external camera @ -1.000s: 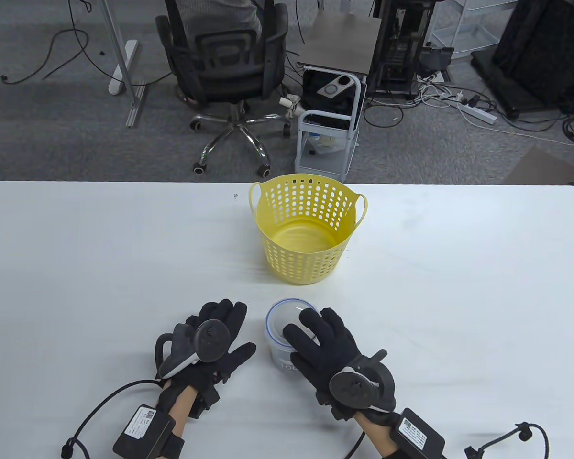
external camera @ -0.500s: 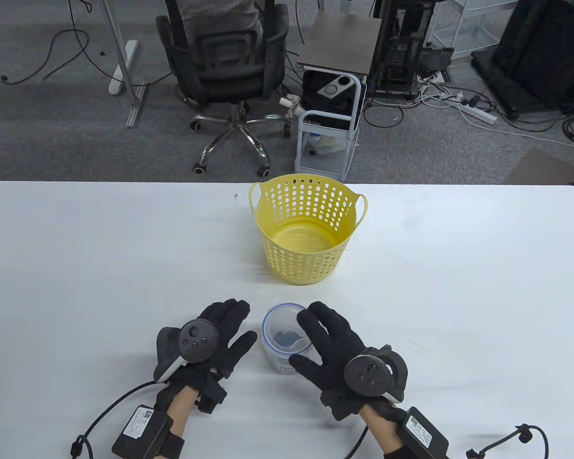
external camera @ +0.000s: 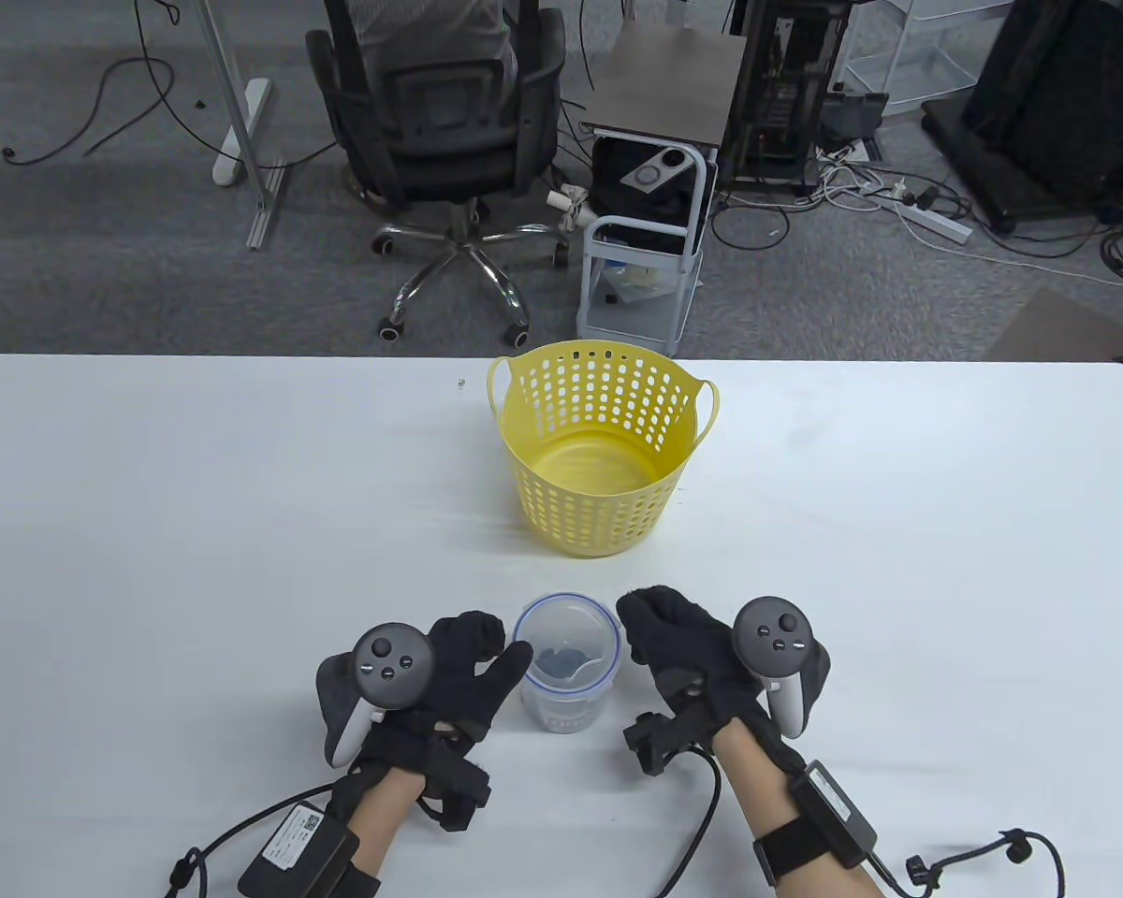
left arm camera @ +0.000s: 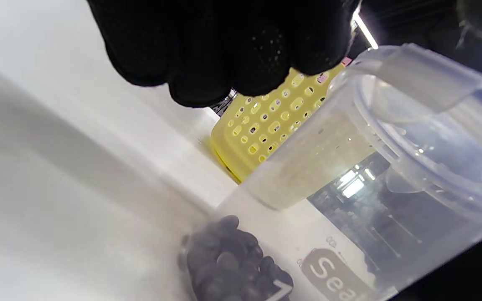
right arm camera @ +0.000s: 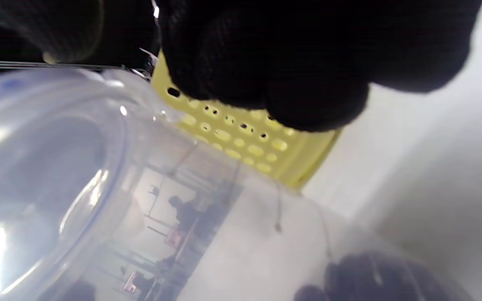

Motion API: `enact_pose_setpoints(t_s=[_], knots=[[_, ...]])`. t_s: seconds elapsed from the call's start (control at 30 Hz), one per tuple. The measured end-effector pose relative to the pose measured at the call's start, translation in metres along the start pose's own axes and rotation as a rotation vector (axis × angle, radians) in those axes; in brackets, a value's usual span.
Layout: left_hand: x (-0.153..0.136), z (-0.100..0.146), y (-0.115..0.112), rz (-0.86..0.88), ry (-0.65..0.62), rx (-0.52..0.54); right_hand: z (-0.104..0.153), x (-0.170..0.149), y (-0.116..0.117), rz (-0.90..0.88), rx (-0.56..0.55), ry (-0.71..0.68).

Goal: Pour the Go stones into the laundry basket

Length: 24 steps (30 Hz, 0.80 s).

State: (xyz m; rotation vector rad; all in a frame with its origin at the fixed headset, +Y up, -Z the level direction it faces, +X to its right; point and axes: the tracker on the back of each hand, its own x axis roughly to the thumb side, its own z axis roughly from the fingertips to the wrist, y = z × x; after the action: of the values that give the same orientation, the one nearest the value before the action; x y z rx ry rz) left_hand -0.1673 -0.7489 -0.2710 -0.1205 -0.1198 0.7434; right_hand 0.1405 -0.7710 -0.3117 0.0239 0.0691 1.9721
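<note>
Change: both hands had shifted from hovering over the lidded container to flanking its sides, the right hand rolling so its tracker faced up.
Left hand [external camera: 449,673]: its grip sat against the left wall of the clear plastic container [external camera: 567,675], thumb touching near the rim; fingers [left arm camera: 224,54] curled loosely, whether they actually clasped it cannot be told.
Right hand [external camera: 688,655]: fingers curled just beside the container's right side; contact cannot be told.
Container: upright on the white counter [external camera: 150,524], between the hands, its clip-on lid [left arm camera: 416,79] in place.
Go stones [left arm camera: 228,267]: dark, heaped at the container's bottom.
Laundry basket [external camera: 604,447]: yellow, perforated, upright on the counter beyond the container, apart from it.
</note>
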Motion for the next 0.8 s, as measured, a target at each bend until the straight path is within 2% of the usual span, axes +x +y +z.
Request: enact_pose_setpoints(t_s=[0.1, 0.23, 0.37, 0.63, 0.8], knots=[[0.001, -0.001, -0.004, -0.053, 0.001, -0.016, 0.001, -0.003, 0.004, 0.021, 0.058, 0.026], [0.001, -0.003, -0.005, 0.002, 0.026, -0.031, 0.005, -0.002, 0.002, -0.039, 0.113, 0.056], [-0.003, -0.006, -0.003, 0.021, 0.043, 0.001, 0.011, 0.000, 0.003, -0.033, 0.187, 0.059], [-0.004, -0.010, -0.002, 0.064, 0.038, 0.056, 0.028, 0.010, 0.003, 0.034, 0.142, 0.049], [-0.003, -0.009, -0.006, 0.076, 0.042, 0.039, 0.027, 0.006, 0.005, -0.032, 0.159, 0.082]])
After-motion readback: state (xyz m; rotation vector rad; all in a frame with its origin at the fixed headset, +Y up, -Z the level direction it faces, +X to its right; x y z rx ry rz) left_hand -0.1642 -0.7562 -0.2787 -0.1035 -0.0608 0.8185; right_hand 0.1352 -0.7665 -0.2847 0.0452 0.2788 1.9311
